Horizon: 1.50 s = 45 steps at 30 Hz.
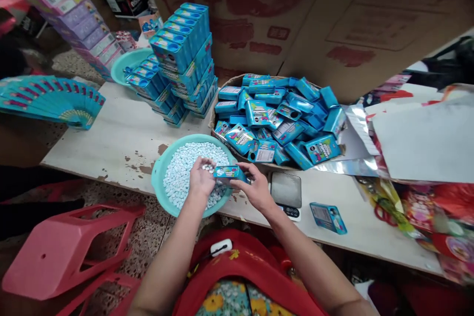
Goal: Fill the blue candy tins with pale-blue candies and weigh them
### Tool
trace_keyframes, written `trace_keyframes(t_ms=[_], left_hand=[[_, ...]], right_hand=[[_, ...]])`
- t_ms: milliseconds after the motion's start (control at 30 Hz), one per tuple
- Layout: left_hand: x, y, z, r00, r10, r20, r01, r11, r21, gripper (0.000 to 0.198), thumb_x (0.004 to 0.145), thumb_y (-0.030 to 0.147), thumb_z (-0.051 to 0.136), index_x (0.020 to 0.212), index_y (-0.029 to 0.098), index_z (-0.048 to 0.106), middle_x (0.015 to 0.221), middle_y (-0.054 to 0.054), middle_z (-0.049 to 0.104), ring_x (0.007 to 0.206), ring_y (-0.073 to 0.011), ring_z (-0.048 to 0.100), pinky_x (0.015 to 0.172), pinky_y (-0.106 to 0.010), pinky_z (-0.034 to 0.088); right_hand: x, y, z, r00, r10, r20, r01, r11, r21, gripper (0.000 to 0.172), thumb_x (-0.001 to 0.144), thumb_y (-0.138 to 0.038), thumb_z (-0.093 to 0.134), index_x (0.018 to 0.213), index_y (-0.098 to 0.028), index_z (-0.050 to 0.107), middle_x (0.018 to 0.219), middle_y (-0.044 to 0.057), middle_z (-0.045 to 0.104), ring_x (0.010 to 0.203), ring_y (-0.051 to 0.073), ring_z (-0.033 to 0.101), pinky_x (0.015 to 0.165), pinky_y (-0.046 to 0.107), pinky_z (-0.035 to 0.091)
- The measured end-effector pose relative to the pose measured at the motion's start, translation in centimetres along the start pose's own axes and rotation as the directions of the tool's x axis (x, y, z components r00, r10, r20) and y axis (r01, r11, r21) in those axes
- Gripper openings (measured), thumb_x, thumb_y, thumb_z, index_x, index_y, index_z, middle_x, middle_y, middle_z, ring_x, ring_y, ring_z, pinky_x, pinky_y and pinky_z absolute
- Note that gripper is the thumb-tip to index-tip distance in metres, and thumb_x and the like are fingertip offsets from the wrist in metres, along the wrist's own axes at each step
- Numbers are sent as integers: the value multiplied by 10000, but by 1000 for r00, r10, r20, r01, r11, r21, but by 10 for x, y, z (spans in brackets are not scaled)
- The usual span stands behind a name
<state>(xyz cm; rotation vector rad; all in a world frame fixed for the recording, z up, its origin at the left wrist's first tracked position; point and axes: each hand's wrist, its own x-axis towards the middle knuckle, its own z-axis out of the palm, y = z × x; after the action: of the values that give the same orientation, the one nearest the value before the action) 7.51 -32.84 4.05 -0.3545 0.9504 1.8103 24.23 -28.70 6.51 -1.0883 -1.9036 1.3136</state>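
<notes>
Cupping left hand [201, 180], right fingers [252, 169] around blue box [226, 172]

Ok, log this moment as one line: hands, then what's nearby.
left hand: cupped, white pellets in palm | right hand: gripping blue box | basin: under left hand, pellets inside | scale: beside right hand

We cannot read the small print on the held box [227, 172]. At left, the fanned cards [48, 96] are cut off.
</notes>
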Motion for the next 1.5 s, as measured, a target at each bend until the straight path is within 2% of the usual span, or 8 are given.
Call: trace_keyframes(t_ms=[100, 233, 467, 700, 1000, 1167, 1267, 1500], left_hand=[[5, 3, -5, 983, 182, 16, -178, 937, 300, 301, 762, 426, 604, 627, 175, 505, 707, -43, 580, 743, -175, 585, 743, -326, 476], [16, -4, -9, 824, 499, 268, -462, 317, 828, 248, 711, 383, 661, 853, 180, 656, 993, -78, 626, 1038, -245, 530, 919, -362, 399], [1, -77, 57, 671, 428, 606, -593, -183, 784, 201, 764, 396, 630, 836, 213, 674, 795, -42, 555, 786, -200, 526, 767, -308, 400], [1, -118, 79, 728, 474, 495, -511, -105, 853, 173, 709, 349, 674, 666, 188, 631, 717, -15, 501, 655, -158, 494, 653, -281, 396], [-70, -54, 88, 361, 411, 837, -796, -331, 507, 96, 797, 251, 647, 799, 158, 625, 796, -7, 486, 683, -107, 484, 598, -231, 404], [-100, -53, 95, 236, 1, 972, -937, -265, 228, 67, 833, 221, 614, 881, 181, 636, 818, -19, 533, 735, -116, 528, 643, -233, 445], [-94, -62, 98, 293, 133, 947, -931, -187, 315, 166, 849, 246, 595, 1004, 202, 630, 864, -22, 565, 781, -123, 544, 682, -239, 462], [-49, -67, 60, 739, 167, 652, -661, -5, 750, 248, 847, 386, 548, 963, 191, 647, 841, -14, 635, 706, -130, 555, 668, -249, 456]], right_hand=[[-19, 19, -31, 998, 62, -22, -57, 977, 205, 456, 762, -357, 684, 1187, -239, 570, 1091, 47, 633, 966, 204, 614, 869, 355, 490], [-54, 67, -86, 961, 163, -222, -93, 951, 294, 426, 688, -315, 754, 1066, -220, 583, 1033, 58, 643, 953, 221, 629, 889, 399, 499], [-78, 150, -138, 852, 257, -457, -132, 949, 288, 432, 682, -323, 742, 1033, -193, 527, 987, 67, 628, 965, 226, 622, 947, 459, 460], [-87, 153, -146, 856, 197, -477, -147, 979, 141, 575, 699, -356, 733, 1184, -187, 477, 1207, 117, 551, 1138, 245, 540, 994, 468, 434], [-85, 50, -161, 846, -66, -530, 49, 998, -47, 303, 822, -313, 639, 1109, -233, 584, 1091, 67, 582, 999, 199, 587, 891, 384, 508], [-40, -2, -159, 996, -81, -21, 82, 995, 60, 567, 656, -387, 789, 1155, -210, 588, 1133, 57, 613, 1096, 246, 570, 943, 388, 480], [-27, -9, -165, 998, 8, 63, -19, 985, 171, 484, 625, -397, 808, 1027, -182, 645, 963, 34, 688, 898, 220, 654, 838, 374, 529], [-87, 37, -215, 808, 333, -486, -17, 838, 546, 402, 636, -457, 771, 932, -207, 663, 906, 31, 732, 820, 234, 701, 760, 394, 577]])
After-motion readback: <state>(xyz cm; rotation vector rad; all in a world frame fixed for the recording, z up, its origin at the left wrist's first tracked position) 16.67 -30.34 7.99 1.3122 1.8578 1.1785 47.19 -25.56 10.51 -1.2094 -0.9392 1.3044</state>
